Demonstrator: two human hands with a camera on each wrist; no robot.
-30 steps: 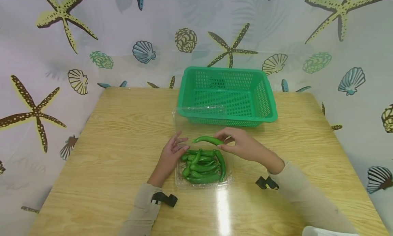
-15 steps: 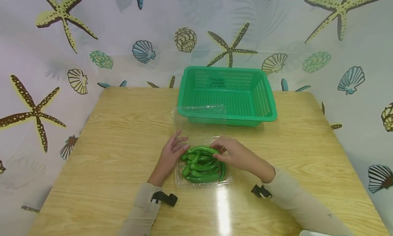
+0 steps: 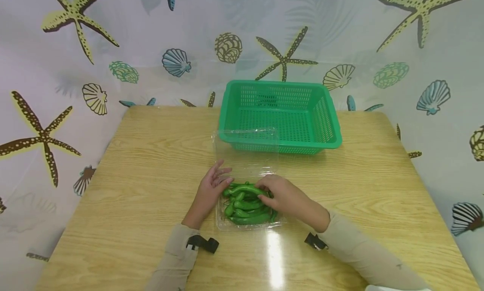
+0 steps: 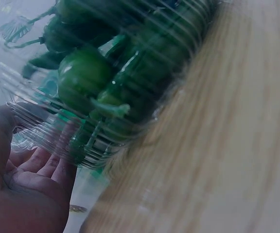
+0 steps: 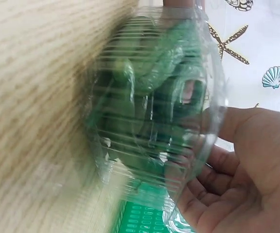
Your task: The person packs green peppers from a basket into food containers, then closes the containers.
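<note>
In the head view a clear plastic clamshell box (image 3: 249,228) stands mid-table, its lid (image 3: 245,158) swung open toward the back. Several green chili peppers (image 3: 247,220) lie in it, mostly side by side. My right hand (image 3: 283,198) reaches over the box's right side and pinches the right end of a curved green chili pepper (image 3: 242,190), which lies across the top of the pile. My left hand (image 3: 207,194) rests at the left rim with its thumb on the edge and fingers spread. In the left wrist view more chili peppers (image 4: 84,77) show through the ribbed wall.
Behind the box stands a green plastic basket (image 3: 281,145), overlapped by the raised lid in the head view. The wooden table (image 3: 162,144) reaches back to a patterned curtain (image 3: 143,26). A white object (image 3: 393,288) peeks in at the bottom right edge.
My right hand has lowered the chili pepper from above the back of the box onto the pile, moving toward me and slightly left. My left hand has stayed at the rim.
</note>
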